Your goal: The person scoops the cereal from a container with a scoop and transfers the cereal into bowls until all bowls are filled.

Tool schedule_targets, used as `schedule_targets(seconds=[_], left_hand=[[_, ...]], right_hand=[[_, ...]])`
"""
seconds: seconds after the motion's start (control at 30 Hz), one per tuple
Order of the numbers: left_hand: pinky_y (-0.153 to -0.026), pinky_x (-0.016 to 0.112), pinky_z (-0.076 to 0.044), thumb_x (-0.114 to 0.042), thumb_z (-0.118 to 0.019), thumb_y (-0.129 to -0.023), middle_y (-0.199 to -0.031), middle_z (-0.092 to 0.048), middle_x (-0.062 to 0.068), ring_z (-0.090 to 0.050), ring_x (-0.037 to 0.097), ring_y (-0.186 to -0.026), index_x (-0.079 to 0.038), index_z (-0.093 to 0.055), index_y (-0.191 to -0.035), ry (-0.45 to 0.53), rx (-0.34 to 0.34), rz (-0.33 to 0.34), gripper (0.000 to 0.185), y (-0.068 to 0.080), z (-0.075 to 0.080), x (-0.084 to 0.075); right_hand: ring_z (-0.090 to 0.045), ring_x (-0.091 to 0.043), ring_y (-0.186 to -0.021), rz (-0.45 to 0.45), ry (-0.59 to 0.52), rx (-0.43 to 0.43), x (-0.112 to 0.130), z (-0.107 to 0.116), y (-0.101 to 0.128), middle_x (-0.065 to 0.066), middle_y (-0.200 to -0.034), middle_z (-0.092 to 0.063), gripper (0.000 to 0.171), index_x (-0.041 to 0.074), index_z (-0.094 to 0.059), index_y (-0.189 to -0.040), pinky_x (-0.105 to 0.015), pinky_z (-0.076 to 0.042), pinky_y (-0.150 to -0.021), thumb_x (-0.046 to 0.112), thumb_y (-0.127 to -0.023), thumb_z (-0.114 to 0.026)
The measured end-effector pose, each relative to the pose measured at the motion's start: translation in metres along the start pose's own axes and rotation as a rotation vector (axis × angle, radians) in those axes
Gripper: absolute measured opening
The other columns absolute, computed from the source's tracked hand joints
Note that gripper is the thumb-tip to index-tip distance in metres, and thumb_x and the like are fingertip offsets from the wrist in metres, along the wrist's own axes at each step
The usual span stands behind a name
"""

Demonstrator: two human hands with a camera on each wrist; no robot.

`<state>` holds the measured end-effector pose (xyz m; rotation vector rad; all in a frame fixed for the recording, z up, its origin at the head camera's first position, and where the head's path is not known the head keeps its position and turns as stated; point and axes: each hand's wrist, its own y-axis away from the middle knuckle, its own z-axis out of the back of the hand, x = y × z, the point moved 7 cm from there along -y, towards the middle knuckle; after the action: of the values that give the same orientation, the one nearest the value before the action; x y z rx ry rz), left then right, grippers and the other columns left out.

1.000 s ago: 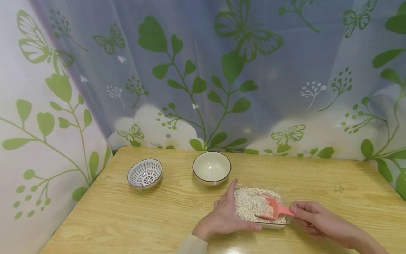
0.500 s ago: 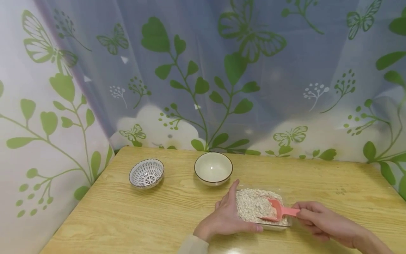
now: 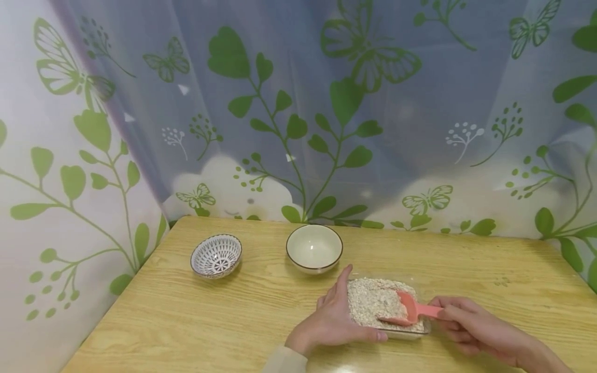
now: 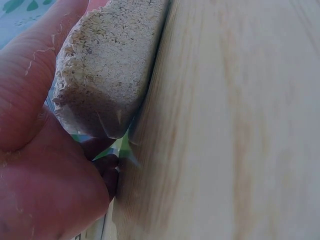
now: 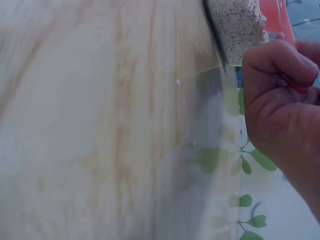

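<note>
A clear rectangular container (image 3: 401, 334) filled with oats (image 3: 370, 300) stands near the front of the table. My left hand (image 3: 333, 316) holds its left end, thumb along the near wall and fingers at the left side. In the left wrist view the palm lies close against the container's end. My right hand (image 3: 480, 326) grips the handle of a pink scoop (image 3: 410, 308) at the container's right. The scoop's mouth points left, its front edge sunk in the oats. In the right wrist view the right hand's fingers (image 5: 282, 62) curl round the handle.
Behind the container stands a cream bowl (image 3: 313, 247) with a dark rim. Farther left is a black-and-white patterned bowl (image 3: 216, 256). A curtain (image 3: 387, 129) with leaves and butterflies hangs along the back edge of the wooden table (image 3: 224, 321).
The scoop has shifted slightly right within the oats, and the heap at its mouth looks flatter. My left hand stays at the container's left end.
</note>
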<state>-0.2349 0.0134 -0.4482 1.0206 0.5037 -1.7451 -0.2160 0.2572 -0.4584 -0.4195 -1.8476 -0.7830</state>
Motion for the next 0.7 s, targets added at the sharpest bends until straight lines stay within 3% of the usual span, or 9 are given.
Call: schedule_targets(seconds=[0.43,0.7], left_hand=[[-0.125,0.063,-0.019,-0.059,-0.092,-0.065,-0.169,-0.025,0.017,-0.026,0.038,-0.155,-0.043,0.007,-0.162,-0.001,0.000,-0.002,0.140,0.0010,0.0001,0.0002],[-0.124,0.065,-0.021,-0.062,-0.091,-0.064,-0.168,-0.026,0.016,-0.025,0.038,-0.155,-0.046,0.008,-0.161,0.007,0.000,0.012,0.139,0.0019,0.0002,0.0013]], right_hand=[[-0.017,-0.014,-0.055,0.050,-0.042,0.022,0.0058,0.0014,0.0013,0.007,-0.075,-0.042,0.030,0.011,-0.056,-0.117,-0.028,-0.019,-0.052,0.015,-0.112,-0.027],[-0.017,-0.015,-0.058,0.118,-0.113,0.096,0.0071,0.0013,0.0021,0.008,-0.077,-0.044,0.037,0.012,-0.056,-0.118,-0.032,-0.014,-0.052,0.012,-0.113,-0.019]])
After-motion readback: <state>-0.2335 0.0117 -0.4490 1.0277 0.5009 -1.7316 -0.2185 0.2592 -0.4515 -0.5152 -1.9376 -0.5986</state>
